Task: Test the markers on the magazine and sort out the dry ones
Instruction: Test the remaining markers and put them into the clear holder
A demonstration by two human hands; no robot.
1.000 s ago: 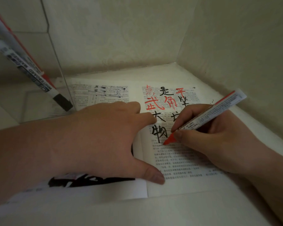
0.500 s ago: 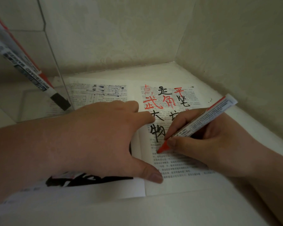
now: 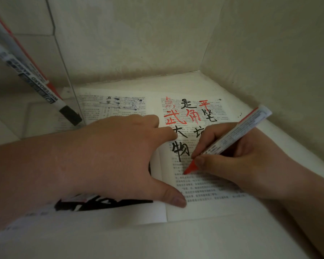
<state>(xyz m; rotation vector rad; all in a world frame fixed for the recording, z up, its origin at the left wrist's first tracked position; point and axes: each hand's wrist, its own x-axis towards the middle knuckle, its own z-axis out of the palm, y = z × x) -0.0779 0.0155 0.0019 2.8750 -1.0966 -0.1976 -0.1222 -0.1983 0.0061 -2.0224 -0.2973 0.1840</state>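
An open magazine (image 3: 204, 208) lies flat in a corner, its right page covered with red and black test characters. My left hand (image 3: 108, 157) presses flat on the left page, fingers spread, thumb at the centre fold. My right hand (image 3: 238, 161) grips an uncapped red whiteboard marker (image 3: 232, 135) like a pen, its red tip touching the printed text below the black characters. A black-capped marker (image 3: 36, 79) and a red-striped marker (image 3: 13, 43) lean tip-down inside a clear container at the left.
The clear container (image 3: 67, 75) stands at the left, touching the magazine's far left corner. Cream walls (image 3: 269, 53) close in behind and on the right. A pale surface (image 3: 157, 243) runs in front of the magazine.
My right hand slid the red marker's tip down the page, from beside the lowest black character to the text lines below it. My left hand stayed put.
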